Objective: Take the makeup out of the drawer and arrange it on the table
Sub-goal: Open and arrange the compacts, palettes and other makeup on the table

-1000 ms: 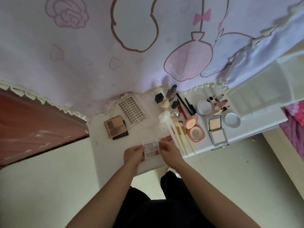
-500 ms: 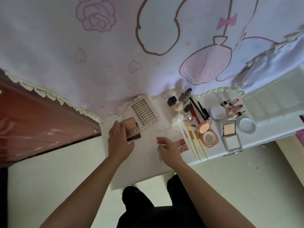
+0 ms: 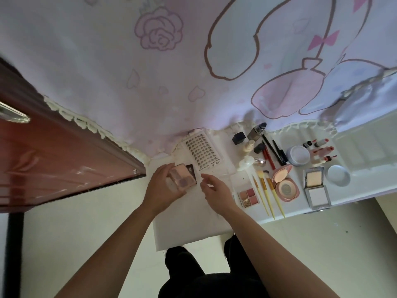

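Pink-brown powder squares fill the eyeshadow palette [image 3: 185,178], which is at the left end of the white table [image 3: 193,231], just in front of the lash tray [image 3: 203,152]. The left hand [image 3: 163,190] holds it by its left side, fingers curled round the edge. The right hand [image 3: 216,191] is beside it, fingers spread a little and holding nothing; its pointer finger is very near the palette, and I cannot tell if it touches.

The palette looks open and only one hand grips it, so it could tip and drop to the floor [image 3: 86,233], because the table edge is close on that side. Then the powder could crack. A finger could press into the soft colour and smudge it. Pushed back too far, the palette could bump the lash tray and shove it crooked. The right arm could also swing out and knock the small blush palette [image 3: 248,194] or the yellow brushes [image 3: 266,191] lying near it
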Tool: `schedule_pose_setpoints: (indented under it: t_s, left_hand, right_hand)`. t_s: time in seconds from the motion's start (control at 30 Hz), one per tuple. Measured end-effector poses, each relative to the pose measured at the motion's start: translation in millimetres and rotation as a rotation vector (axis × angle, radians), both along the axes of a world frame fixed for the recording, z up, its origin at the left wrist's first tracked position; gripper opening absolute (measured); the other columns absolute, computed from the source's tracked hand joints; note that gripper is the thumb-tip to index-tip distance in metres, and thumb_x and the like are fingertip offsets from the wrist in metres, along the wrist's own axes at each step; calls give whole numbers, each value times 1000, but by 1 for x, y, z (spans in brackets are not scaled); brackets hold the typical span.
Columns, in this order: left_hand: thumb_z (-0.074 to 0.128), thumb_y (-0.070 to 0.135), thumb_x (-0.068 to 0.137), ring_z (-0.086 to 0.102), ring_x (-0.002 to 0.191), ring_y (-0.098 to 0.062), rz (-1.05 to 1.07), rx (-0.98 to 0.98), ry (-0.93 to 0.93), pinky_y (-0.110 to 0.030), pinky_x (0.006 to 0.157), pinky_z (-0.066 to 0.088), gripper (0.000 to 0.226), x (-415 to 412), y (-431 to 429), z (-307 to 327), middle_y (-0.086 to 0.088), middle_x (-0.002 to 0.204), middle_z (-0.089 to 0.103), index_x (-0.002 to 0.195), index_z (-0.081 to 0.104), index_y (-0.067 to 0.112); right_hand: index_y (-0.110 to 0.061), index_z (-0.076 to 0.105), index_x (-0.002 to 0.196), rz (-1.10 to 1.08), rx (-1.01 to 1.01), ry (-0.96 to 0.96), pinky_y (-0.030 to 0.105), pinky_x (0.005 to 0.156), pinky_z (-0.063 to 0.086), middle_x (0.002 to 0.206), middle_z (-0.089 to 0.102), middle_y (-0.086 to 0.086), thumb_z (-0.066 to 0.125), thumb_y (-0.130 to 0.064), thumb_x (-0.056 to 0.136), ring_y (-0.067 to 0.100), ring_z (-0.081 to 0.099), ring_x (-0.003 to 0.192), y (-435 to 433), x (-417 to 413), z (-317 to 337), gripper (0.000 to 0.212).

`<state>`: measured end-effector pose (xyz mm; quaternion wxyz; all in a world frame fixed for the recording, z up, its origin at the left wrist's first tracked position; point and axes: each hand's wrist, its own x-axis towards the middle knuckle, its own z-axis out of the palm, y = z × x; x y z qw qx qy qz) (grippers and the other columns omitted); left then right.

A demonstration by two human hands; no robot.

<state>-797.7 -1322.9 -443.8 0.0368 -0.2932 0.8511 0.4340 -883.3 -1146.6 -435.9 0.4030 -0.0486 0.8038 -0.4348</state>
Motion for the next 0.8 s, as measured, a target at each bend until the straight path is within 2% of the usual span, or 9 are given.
schedule_pose_setpoints:
  t_s: [0.1,0.2,0.3,0.4,0.47,0.67,0.73,0.8]
  left_hand:
    - [92,26,62,52,114,-4,18,51,68,-13,86,42,95,7,6,28,15,135,49,143,42,28]
    - [91,34,61,51,115,1,-11,57,114,-11,88,42,99,10,10,55,16,134,52,144,39,32]
    - [88,41,61,48,118,2,-72,35,150,-18,95,44,97,12,14,78,17,133,50,144,36,38]
    - [88,42,63,40,121,9,-167,-38,165,-12,96,37,97,14,18,97,22,131,45,144,33,42]
    - [88,43,64,38,122,9,-215,-74,179,-12,97,38,96,15,21,107,23,132,42,143,34,41]
    - [88,39,64,39,131,5,-278,-45,238,-18,105,39,85,14,37,121,27,143,40,135,41,45]
    - [87,38,64,45,126,4,-280,-22,205,-23,104,44,85,12,47,122,27,139,45,134,40,47]
    - [87,39,64,51,119,2,-269,-15,169,-21,99,48,85,10,55,122,28,131,49,134,38,45]
  right_hand:
    - [-27,57,137,-31,-102,-53,43,105,50,132,62,-6,55,-33,101,13,59,117,-6,-1,19,36]
    - [-42,66,110,-26,-251,-197,39,100,53,113,71,-11,66,-40,94,12,64,110,-7,-2,40,16]
    - [-32,68,113,21,-328,-276,40,101,52,109,75,-7,74,-51,82,13,68,106,-1,-3,54,36]
    - [-21,68,122,66,-352,-252,42,102,52,110,75,-4,80,-60,70,15,70,104,4,-4,65,66]
    - [-16,67,125,84,-370,-246,44,102,53,111,75,-1,81,-58,69,18,70,105,9,-6,72,72]
    - [-15,70,119,89,-435,-263,47,102,52,114,73,8,80,-47,75,28,69,109,24,-7,83,56]
    - [-15,71,118,74,-431,-253,46,101,54,114,73,7,82,-43,77,26,70,108,31,-8,85,50]
    - [-18,73,114,63,-425,-234,43,99,55,111,74,6,81,-39,81,25,71,106,38,-8,87,39]
